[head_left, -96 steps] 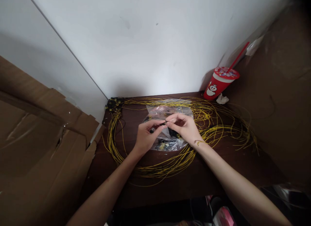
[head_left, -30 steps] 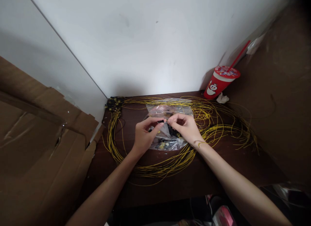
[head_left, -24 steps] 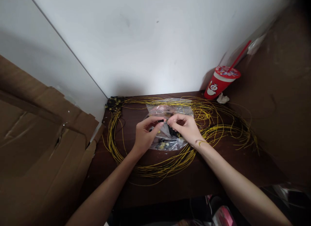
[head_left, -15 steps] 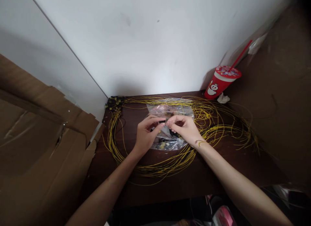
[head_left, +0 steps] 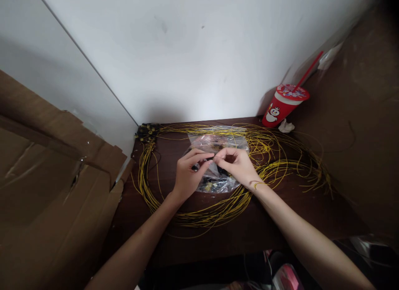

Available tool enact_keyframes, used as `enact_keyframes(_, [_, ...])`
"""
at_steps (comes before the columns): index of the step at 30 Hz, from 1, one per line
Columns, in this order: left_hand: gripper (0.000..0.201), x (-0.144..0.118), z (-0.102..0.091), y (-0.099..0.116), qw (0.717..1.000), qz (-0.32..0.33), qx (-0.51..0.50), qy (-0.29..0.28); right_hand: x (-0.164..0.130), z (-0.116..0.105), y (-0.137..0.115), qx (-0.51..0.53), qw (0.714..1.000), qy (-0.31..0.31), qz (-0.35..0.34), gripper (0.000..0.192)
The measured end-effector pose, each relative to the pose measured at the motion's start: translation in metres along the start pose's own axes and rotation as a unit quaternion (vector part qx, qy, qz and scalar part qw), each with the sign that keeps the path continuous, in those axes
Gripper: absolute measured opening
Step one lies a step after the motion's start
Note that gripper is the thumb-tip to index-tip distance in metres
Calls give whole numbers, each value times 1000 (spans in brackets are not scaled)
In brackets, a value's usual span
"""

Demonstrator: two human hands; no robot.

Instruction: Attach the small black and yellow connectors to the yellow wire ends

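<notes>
Left hand (head_left: 188, 175) pinches dark piece (head_left: 210, 158), right hand (head_left: 239, 164) closed alongside; well inside table edge (head_left: 218, 255).

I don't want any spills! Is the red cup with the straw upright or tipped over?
Upright: the red cup stands on the table, lid on top and straw pointing up. I cannot see inside.

No words or numbers can be read. The red cup (head_left: 285, 112) at the far right bears a crowned white snowman emblem (head_left: 272, 117); the print (head_left: 286, 90) on its lid (head_left: 304, 95) is illegible.
</notes>
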State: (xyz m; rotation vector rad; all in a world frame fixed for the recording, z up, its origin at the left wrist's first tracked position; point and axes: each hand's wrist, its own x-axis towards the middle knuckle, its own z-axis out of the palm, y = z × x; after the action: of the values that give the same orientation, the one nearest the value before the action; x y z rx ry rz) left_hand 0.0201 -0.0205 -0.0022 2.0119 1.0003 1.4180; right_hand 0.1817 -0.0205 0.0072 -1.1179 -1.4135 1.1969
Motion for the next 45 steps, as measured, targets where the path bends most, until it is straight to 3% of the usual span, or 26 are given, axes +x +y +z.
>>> enact_keyframes(6, [23,-1,-1,-3,996,81,46,7,1,-1,7,-32,999,-2,-24,14])
enact_keyframes(11, [21,-1,-1,-5,996,76,43,10,4,0,9,8,999,30,-31,19])
enact_keyframes(28, [22,-3,1,-2,994,89,67,7,4,-3,1,93,995,0,45,43])
enact_keyframes(31, [21,-2,0,-1,997,61,42,4,4,-3,2,95,995,-11,37,39])
enact_keyframes(37, [15,-1,2,-3,997,-58,-38,24,4,3,2,50,998,23,-8,30])
enact_keyframes(45, [14,-1,5,-5,990,-101,-82,54,1,1,1,-39,998,9,-52,16])
